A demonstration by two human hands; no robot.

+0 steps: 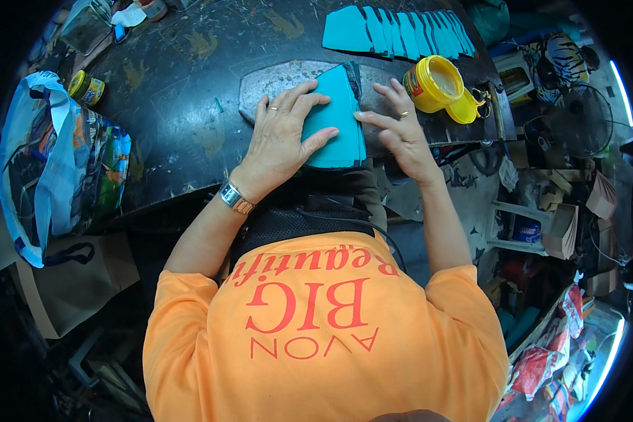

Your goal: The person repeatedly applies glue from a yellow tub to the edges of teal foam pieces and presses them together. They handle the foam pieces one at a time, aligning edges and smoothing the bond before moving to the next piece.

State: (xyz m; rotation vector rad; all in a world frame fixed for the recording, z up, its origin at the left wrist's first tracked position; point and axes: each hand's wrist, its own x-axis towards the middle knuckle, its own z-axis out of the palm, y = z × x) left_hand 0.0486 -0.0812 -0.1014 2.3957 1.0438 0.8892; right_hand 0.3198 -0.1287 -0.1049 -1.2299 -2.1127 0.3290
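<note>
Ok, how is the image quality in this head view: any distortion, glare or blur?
Head view: strong fisheye bending with a black rim at the corners; both hands, left hand and right hand, and the teal piece are sharp and evenly lit; bright light streaks flare at the right edge; the lower left is dim.

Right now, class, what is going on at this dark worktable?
A person presses both hands on a teal piece lying on a grey slab on the dark worktable. The left hand lies flat over its left edge; the right hand touches its right edge. More teal pieces lie in a row beyond, beside an open yellow jar.
</note>
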